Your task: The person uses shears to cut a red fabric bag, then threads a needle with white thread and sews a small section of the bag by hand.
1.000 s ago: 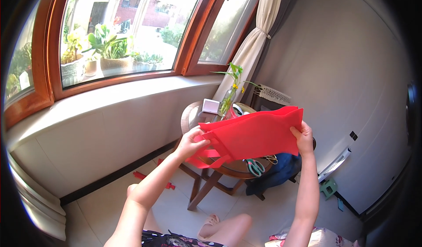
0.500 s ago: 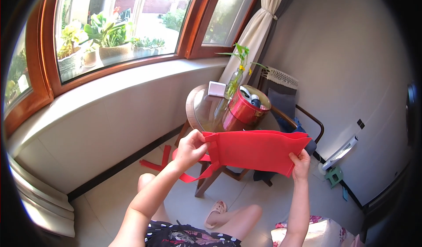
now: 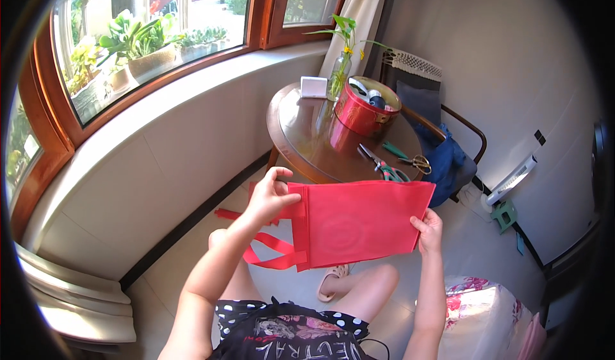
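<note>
A red fabric bag (image 3: 362, 225) is stretched sideways above my lap, its broad face toward me. My left hand (image 3: 271, 198) grips the strap end near the upper left corner; the thumb lies on the front and the other fingers are partly hidden behind. At the opposite end, my right hand (image 3: 428, 230) pinches the edge between thumb and fingers. A looped red handle (image 3: 272, 252) hangs from the left side of the bag, and another red strap piece shows behind my left wrist.
Beyond the bag stands a round table (image 3: 286, 126) with scissors (image 3: 383, 166), gold-handled scissors (image 3: 419, 163), a red tin (image 3: 360, 113), a white box (image 3: 314, 87) and a plant in a glass vase (image 3: 339, 72). A chair (image 3: 416, 100) stands behind it; a floral-covered seat (image 3: 471, 315) is at lower right.
The bag has tilted so its face shows more fully, and it has come down a little from the table. My view has shifted, bringing the scissors on the tabletop into sight.
</note>
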Tool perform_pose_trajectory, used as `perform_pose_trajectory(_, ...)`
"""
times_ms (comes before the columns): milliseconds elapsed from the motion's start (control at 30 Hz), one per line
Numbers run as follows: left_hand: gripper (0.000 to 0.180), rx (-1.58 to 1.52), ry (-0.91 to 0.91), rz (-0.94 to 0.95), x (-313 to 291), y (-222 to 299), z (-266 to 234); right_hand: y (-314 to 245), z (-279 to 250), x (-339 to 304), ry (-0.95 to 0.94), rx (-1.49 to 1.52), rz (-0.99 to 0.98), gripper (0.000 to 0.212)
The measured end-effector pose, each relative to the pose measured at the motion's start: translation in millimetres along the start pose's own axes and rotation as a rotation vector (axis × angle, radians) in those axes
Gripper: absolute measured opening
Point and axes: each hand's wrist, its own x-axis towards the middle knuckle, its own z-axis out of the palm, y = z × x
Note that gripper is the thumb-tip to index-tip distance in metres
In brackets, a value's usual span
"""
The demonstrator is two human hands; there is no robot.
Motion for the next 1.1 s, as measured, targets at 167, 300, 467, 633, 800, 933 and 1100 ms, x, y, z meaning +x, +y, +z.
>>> perform_pose_trajectory(167, 0.008, 0.181, -0.149, -0.154, 17, -1, -8, -5, 9, 8, -0.046, -0.012, 0.033, 0.017)
perform_pose_trajectory(300, 0.01, 0.269, -0.122, -0.043, 33, 6, -5, 0, 9, 24, -0.033, -0.011, 0.048, 0.017)
perform_pose_trajectory(467, 0.016, 0.513, -0.069, 0.101, 89, 16, -7, 6, 18, 71, -0.012, -0.086, 0.002, 0.019)
perform_pose_trajectory(633, 0.021, 0.677, -0.012, 0.092, 145, 1, -11, 18, 36, 129, 0.029, -0.204, -0.058, 0.033)
perform_pose_trajectory(800, 0.023, 0.669, 0.016, -0.05, 172, -38, -20, 43, 49, 174, 0.087, -0.581, -0.134, 0.037)
perform_pose_trajectory(933, 0.021, 0.723, 0.062, 0.002, 180, -43, -24, 51, 66, 174, 0.085, -0.871, -0.143, 0.035)
perform_pose_trajectory(1100, 0.028, 0.86, 0.186, 0.204, 184, -30, -43, 45, 78, 165, 0.001, -1.028, -0.059, 0.043)
